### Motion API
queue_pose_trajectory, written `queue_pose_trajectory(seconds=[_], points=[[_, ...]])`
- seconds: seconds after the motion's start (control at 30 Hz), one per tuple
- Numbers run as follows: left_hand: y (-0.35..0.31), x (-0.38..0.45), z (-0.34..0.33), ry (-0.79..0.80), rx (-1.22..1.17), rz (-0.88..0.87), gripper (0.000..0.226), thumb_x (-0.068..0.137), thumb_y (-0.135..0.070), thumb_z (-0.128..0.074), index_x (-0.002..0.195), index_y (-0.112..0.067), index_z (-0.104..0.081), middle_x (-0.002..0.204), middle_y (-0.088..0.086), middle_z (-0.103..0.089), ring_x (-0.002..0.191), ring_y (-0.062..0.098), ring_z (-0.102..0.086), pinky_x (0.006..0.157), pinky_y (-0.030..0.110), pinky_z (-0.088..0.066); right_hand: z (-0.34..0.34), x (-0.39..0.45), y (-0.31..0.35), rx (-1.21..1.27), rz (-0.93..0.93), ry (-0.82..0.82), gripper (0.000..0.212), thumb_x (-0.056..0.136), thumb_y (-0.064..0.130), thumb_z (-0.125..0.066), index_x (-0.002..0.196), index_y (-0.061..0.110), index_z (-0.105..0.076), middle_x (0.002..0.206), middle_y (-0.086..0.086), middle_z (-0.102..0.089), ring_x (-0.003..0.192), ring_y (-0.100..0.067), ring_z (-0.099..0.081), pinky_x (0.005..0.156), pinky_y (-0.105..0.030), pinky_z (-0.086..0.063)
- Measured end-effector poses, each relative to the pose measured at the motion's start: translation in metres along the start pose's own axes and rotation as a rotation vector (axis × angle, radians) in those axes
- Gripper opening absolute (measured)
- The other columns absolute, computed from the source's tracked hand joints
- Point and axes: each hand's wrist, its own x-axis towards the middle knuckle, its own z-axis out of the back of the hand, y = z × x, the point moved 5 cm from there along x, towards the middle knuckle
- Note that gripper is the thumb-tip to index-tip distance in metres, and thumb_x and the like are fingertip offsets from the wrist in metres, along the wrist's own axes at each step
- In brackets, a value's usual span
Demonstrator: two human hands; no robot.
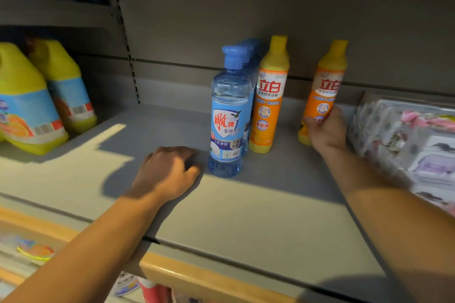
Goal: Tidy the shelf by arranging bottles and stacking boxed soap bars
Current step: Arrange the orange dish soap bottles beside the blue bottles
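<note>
- Grip: right hand (pixel 326 130) is wrapped round the lower body of an orange bottle (pixel 323 91), which leans slightly, its yellow cap toward 1 o'clock. Left hand (pixel 170 172) rests knuckles-up on the shelf (pixel 258 216), fingers curled under, grasping nothing.
- Position: the held bottle stands apart, at 3 o'clock from a second orange bottle (pixel 268 96), and just beside wrapped packs (pixel 403 138) at the shelf's right end.
- Row: blue bottles (pixel 229 115) stand in file, touching the second orange bottle at its 9 o'clock side. The left hand lies at 8 o'clock from the front blue bottle, close to its base.
- Judgement: the step appears to be closing the gap, bringing the held bottle toward 9 o'clock.
- Advice: keep the low grip, set the bottle upright first, slide rather than lift, and stop short of knocking its neighbour.
- Risk: a push high on the body could topple it.
</note>
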Motion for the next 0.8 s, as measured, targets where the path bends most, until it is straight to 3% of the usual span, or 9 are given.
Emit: queue_pose_trajectory(seconds=[0.17, 0.27, 0.37, 0.57, 0.63, 0.7, 0.8], points=[[-0.003, -0.002, 0.003, 0.040, -0.006, 0.020, 0.053, 0.074, -0.050, -0.036, 0.115, -0.030, -0.063, 0.122, -0.006, -0.067, 0.112, 0.026, -0.059, 0.092, 0.035, -0.048, 0.026, -0.057, 0.012, -0.009, 0.052, 0.070, 0.042, 0.085, 0.029, -0.070, 0.119, 0.014, -0.051, 0.119, -0.010, -0.064, 0.106, -0.030, -0.062, 0.084, -0.028, -0.041], [-0.003, -0.005, 0.007, 0.039, -0.077, 0.032, 0.035, 0.081, -0.042, -0.050, 0.106, -0.025, -0.068, 0.113, 0.000, -0.070, 0.102, 0.027, -0.062, 0.086, 0.036, -0.052, 0.041, -0.089, 0.020, 0.012, 0.083, 0.120, 0.040, 0.081, 0.029, -0.074, 0.111, 0.015, -0.053, 0.112, -0.008, -0.066, 0.100, -0.027, -0.064, 0.083, -0.030, -0.046], [-0.010, -0.015, 0.021, -0.071, -0.166, 0.019, 0.018, 0.083, -0.031, -0.055, 0.088, -0.022, -0.069, 0.094, 0.002, -0.071, 0.083, 0.024, -0.063, 0.074, 0.033, -0.053, 0.052, -0.109, 0.028, 0.031, 0.094, 0.204, 0.045, 0.074, 0.031, -0.081, 0.111, 0.018, -0.057, 0.110, -0.004, -0.068, 0.098, -0.022, -0.065, 0.085, -0.036, -0.052], [-0.085, -0.056, 0.065, -0.240, -0.245, -0.408, 0.028, 0.078, -0.040, -0.049, 0.087, -0.022, -0.069, 0.080, -0.009, -0.067, 0.072, 0.013, -0.061, 0.065, 0.027, -0.050, 0.061, -0.126, 0.037, 0.171, 0.067, 0.376, 0.046, 0.070, 0.039, -0.085, 0.109, 0.035, -0.061, 0.097, 0.019, -0.068, 0.081, 0.005, -0.065, 0.064, -0.013, -0.048], [-0.114, -0.057, 0.063, -0.180, -0.354, -0.414, 0.025, 0.080, -0.039, -0.056, 0.097, -0.026, -0.068, 0.087, -0.014, -0.067, 0.074, 0.004, -0.061, 0.068, 0.024, -0.053, 0.062, -0.129, 0.044, 0.267, 0.052, 0.393, 0.042, 0.070, 0.042, -0.083, 0.106, 0.035, -0.063, 0.096, 0.018, -0.070, 0.076, 0.008, -0.065, 0.059, -0.009, -0.046], [-0.140, -0.047, 0.046, 0.009, -0.511, -0.331, 0.035, 0.080, -0.038, -0.067, 0.114, -0.028, -0.063, 0.099, -0.015, -0.067, 0.082, 0.000, -0.063, 0.074, 0.021, -0.055, 0.062, -0.128, 0.051, 0.348, 0.036, 0.390, 0.045, 0.063, 0.052, -0.078, 0.102, 0.034, -0.065, 0.094, 0.016, -0.072, 0.075, 0.006, -0.066, 0.063, -0.015, -0.049], [-0.173, -0.033, 0.020, 0.253, -0.794, -0.183, 0.058, 0.070, -0.043, -0.075, 0.122, -0.031, -0.051, 0.104, -0.009, -0.069, 0.089, 0.007, -0.068, 0.081, 0.034, -0.058, 0.060, -0.121, 0.057, 0.406, 0.020, 0.387, 0.039, 0.066, 0.052, -0.078, 0.098, 0.036, -0.063, 0.090, 0.022, -0.070, 0.074, 0.007, -0.067, 0.062, -0.016, -0.049]])
